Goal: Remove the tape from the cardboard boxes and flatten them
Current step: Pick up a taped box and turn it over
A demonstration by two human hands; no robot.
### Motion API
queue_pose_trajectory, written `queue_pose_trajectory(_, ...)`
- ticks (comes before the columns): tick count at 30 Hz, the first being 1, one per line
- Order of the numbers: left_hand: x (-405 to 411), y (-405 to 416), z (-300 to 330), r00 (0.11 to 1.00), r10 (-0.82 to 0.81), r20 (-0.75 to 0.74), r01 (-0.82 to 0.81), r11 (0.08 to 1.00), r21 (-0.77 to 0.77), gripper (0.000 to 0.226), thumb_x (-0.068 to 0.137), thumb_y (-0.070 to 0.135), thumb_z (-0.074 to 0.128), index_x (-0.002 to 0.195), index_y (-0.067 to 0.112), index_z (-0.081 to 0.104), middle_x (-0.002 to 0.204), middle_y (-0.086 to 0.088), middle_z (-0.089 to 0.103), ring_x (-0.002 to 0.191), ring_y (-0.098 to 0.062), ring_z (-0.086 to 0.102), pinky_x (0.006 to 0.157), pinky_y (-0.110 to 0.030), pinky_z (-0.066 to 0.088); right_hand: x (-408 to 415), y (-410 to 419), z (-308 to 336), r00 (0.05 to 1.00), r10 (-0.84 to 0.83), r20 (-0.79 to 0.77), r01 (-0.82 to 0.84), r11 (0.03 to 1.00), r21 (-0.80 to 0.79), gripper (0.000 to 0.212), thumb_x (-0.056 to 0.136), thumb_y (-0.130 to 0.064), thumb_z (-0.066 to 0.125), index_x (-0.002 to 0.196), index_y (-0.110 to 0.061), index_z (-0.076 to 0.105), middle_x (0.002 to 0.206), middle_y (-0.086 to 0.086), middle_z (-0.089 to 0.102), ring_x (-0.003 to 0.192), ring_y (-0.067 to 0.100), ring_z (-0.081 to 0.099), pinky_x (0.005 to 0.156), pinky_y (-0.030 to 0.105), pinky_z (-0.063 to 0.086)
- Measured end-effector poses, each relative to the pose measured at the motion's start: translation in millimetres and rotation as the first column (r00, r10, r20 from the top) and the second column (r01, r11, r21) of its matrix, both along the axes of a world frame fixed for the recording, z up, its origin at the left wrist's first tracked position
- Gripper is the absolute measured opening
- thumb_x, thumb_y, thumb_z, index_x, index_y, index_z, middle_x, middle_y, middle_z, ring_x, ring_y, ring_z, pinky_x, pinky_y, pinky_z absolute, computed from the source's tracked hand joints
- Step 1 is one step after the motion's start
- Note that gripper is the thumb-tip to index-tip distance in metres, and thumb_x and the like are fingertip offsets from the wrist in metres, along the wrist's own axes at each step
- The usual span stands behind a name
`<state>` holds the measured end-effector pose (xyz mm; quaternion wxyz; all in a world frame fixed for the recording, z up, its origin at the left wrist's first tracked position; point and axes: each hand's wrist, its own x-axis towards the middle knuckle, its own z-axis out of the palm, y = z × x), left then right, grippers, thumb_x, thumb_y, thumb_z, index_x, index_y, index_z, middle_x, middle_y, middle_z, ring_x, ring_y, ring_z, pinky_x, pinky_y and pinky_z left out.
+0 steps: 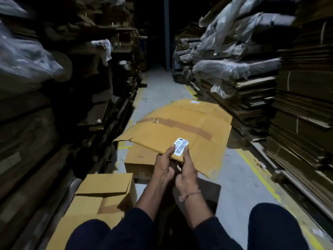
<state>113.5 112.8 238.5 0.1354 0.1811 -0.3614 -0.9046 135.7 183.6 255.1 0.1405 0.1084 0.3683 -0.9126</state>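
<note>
- My left hand [164, 169] and right hand [185, 175] are pinching a white barcode label [180, 146].
- The flattened brown cardboard box [173, 134] is lying just beyond them.

The print on the white label [180, 146] is too small to read. The left hand [165, 168] and right hand [185, 175] cover the near edge of the flattened box [167, 134], and their lower fingers are hidden behind each other. The stacks [297, 98] on both sides run past the frame edges, blurred. The aisle's far end is lost in darkness.
</note>
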Motion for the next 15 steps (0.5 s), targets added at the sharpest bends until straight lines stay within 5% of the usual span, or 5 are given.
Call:
queue_pose_trajectory(2,-1.1,-4.4,20.3,0.998,-0.033,-0.061,0.032,0.999,-0.017,0.049,0.080,0.012,0.081,0.121,-0.013,0.069,0.118,-0.029,0.070,0.089,-0.030,0.074,0.075,-0.036,0.062,-12.3,-7.8,31.4,1.000,0.011,0.006,-0.010,0.986,-0.166,0.027,0.098,-0.030,0.069,0.102,-0.005,0.077,0.113,0.018,0.074,0.087,0.027,0.071,0.094,0.044,0.057)
queue_pose_trajectory(6,-15.8,-29.6,53.7,0.993,0.019,-0.121,-0.020,1.000,-0.008,0.072,0.068,0.027,0.095,0.123,-0.011,0.068,0.127,-0.030,0.067,0.118,-0.040,0.067,0.108,-0.051,0.051,-27.5,-13.2,68.1,0.999,0.039,0.005,-0.036,0.953,-0.302,0.025,0.107,-0.020,0.053,0.106,-0.002,0.070,0.089,0.015,0.076,0.074,0.026,0.073,0.062,0.034,0.062)
queue_pose_trajectory(11,-41.2,-68.2,76.0,0.977,0.178,-0.119,-0.173,0.983,0.054,0.019,0.087,0.013,0.080,0.103,0.005,0.074,0.104,-0.014,0.078,0.085,-0.023,0.077,0.080,-0.037,0.062,-75.1,-27.3,77.7,0.997,0.059,-0.041,-0.069,0.944,-0.321,0.028,0.105,-0.016,0.055,0.126,0.000,0.064,0.116,0.019,0.071,0.105,0.032,0.067,0.107,0.048,0.050)
queue_pose_trajectory(15,-88.4,-106.3,73.6,0.969,0.234,-0.080,-0.225,0.969,0.106,0.041,0.086,0.001,0.077,0.126,0.000,0.067,0.114,-0.019,0.076,0.095,-0.027,0.076,0.074,-0.037,0.065,-137.5,-43.9,71.5,0.987,0.139,-0.081,-0.158,0.935,-0.317,0.023,0.104,-0.013,0.057,0.120,-0.001,0.068,0.118,0.019,0.073,0.108,0.031,0.068,0.103,0.049,0.052)
